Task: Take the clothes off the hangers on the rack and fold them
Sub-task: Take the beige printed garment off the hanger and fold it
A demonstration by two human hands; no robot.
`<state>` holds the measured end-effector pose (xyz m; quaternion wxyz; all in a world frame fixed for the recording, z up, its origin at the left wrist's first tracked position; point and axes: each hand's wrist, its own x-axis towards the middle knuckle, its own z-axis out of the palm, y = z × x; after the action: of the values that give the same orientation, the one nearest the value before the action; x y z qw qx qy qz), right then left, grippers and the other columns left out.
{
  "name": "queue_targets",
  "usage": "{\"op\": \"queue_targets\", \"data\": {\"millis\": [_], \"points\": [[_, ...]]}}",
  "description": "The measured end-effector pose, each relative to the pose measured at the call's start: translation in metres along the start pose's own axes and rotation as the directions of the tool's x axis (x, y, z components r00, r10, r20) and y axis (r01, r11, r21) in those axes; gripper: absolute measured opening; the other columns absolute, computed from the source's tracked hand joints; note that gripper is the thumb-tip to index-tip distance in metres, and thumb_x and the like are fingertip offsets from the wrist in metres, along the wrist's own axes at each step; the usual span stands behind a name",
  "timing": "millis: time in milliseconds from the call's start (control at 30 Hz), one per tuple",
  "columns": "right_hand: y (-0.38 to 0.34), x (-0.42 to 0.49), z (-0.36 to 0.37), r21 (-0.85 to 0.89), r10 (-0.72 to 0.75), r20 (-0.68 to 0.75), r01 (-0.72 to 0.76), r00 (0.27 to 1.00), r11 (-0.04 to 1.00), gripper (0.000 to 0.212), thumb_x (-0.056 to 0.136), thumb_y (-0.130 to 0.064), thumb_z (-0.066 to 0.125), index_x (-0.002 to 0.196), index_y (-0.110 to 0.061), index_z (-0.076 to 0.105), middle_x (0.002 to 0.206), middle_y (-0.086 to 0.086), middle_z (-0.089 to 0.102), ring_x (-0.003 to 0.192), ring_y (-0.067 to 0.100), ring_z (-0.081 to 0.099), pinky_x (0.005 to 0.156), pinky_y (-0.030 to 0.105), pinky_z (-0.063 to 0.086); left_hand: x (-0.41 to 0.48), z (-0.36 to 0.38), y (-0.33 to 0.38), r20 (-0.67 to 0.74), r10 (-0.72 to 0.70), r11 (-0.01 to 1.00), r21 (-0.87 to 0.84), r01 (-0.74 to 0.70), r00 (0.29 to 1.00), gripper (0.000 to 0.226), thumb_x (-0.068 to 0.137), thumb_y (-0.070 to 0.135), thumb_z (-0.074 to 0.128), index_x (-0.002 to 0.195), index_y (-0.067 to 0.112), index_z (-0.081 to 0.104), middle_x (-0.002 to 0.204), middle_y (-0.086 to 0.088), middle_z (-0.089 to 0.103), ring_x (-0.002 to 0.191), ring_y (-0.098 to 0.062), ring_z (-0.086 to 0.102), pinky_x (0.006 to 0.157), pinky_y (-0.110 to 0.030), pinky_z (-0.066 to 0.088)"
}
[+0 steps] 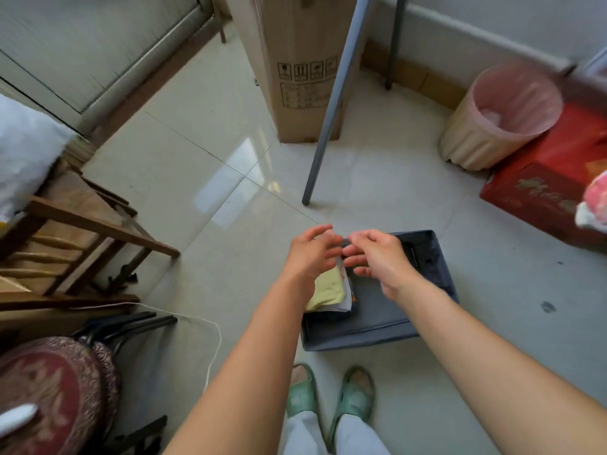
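A grey fabric bin (377, 333) stands on the tiled floor in front of my feet. Folded clothes lie stacked in its left part, with a yellow garment (328, 287) on top and white and dark pieces under it. My left hand (312, 251) and my right hand (377, 254) hover close together above the bin's far edge, fingers loosely bent and nearly touching. Both hands appear to hold nothing. The grey leg of the rack (328, 113) rises behind the bin. No hangers are in view.
A tall cardboard box (295, 67) stands behind the rack leg. A pink-lined waste bin (502, 116) and a red box (551, 185) sit at the right. Wooden chairs (82, 231) and a red cushioned stool (56, 389) crowd the left, with a white cord (210, 339) on the floor.
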<state>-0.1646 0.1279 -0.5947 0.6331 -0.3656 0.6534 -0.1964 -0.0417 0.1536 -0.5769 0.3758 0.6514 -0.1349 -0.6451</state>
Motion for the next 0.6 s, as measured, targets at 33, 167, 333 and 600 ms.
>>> {"op": "queue_targets", "data": {"millis": [33, 167, 333, 600], "points": [[-0.017, -0.017, -0.004, 0.023, -0.028, 0.007, 0.028, 1.0, 0.999, 0.013, 0.098, -0.02, 0.052, 0.095, -0.013, 0.062, 0.085, 0.007, 0.067, 0.069, 0.018, 0.061, 0.06, 0.026, 0.046, -0.019, 0.003, 0.014, 0.007, 0.027, 1.0, -0.012, -0.027, 1.0, 0.027, 0.1, 0.013, 0.048, 0.126, 0.012, 0.054, 0.097, -0.004, 0.067, 0.083, -0.017, 0.067, 0.075, -0.026, 0.052], [-0.077, -0.093, -0.022, 0.086, -0.146, 0.0, 0.146, 0.989, 0.986, 0.015, 0.099, -0.019, 0.05, 0.101, -0.011, 0.063, 0.083, 0.005, 0.065, 0.067, 0.014, 0.062, 0.06, 0.025, 0.048, -0.095, 0.018, 0.065, 0.073, 0.125, 0.992, -0.033, -0.123, 0.99, 0.027, 0.103, 0.012, 0.043, 0.127, 0.009, 0.055, 0.111, -0.012, 0.068, 0.086, -0.018, 0.07, 0.075, -0.029, 0.059], [-0.14, -0.177, -0.041, 0.121, -0.238, -0.064, 0.244, 0.969, 0.962, 0.019, 0.1, -0.021, 0.048, 0.103, -0.013, 0.065, 0.085, 0.006, 0.068, 0.075, 0.019, 0.065, 0.063, 0.028, 0.051, -0.183, 0.039, 0.124, 0.147, 0.224, 0.973, 0.021, -0.23, 0.963, 0.024, 0.103, 0.018, 0.044, 0.123, 0.015, 0.058, 0.109, -0.007, 0.072, 0.098, -0.02, 0.07, 0.084, -0.032, 0.058], [-0.241, -0.292, -0.07, 0.041, -0.481, -0.153, 0.492, 0.863, 0.87, 0.016, 0.1, -0.022, 0.049, 0.097, -0.02, 0.065, 0.091, 0.005, 0.071, 0.087, 0.02, 0.068, 0.073, 0.031, 0.053, -0.291, 0.062, 0.214, 0.253, 0.441, 0.888, 0.013, -0.459, 0.861, 0.022, 0.102, 0.029, 0.05, 0.119, 0.021, 0.062, 0.105, 0.0, 0.074, 0.098, -0.017, 0.071, 0.088, -0.034, 0.056]]}}
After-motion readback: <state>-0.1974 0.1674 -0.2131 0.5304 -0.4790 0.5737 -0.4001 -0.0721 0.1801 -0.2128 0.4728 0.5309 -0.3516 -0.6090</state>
